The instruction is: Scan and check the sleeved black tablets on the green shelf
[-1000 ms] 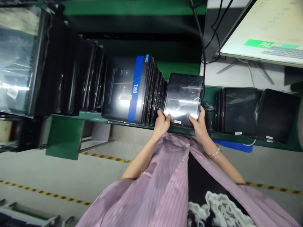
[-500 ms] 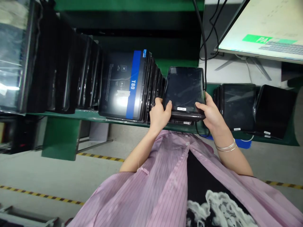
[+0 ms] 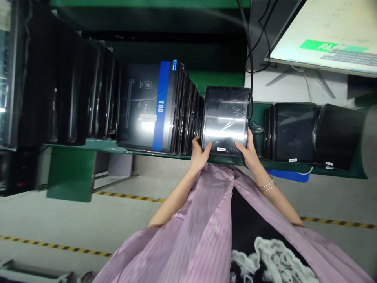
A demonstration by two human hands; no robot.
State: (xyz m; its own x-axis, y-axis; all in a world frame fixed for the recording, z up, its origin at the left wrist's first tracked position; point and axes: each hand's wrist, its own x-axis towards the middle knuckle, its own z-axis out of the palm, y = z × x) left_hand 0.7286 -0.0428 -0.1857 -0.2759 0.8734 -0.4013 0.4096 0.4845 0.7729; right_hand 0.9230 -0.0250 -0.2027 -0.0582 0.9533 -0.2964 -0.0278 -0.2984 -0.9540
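A black tablet (image 3: 226,110) in clear film, with a small white label near its front edge, lies on the green bench between my hands. My left hand (image 3: 200,154) grips its near left corner, thumb on top. On the near right corner, my right hand (image 3: 247,150) holds it the same way, with the thumb over the edge. What lies under the tablet is hidden. Close to my left hand stands a row of wrapped tablets, the front one marked T80 (image 3: 138,118). To the right of my right hand sits a stack of tablets (image 3: 294,131).
More wrapped tablets (image 3: 66,86) stand upright at the far left. Another dark tablet (image 3: 338,135) leans at the far right. Behind it stands a lit monitor (image 3: 326,35). A black cable (image 3: 249,59) hangs down just behind my right hand.
Both hands have lowered the tablet toward the bench and nearer to me. It now lies flatter, and light glares across its screen. The view has shifted slightly.
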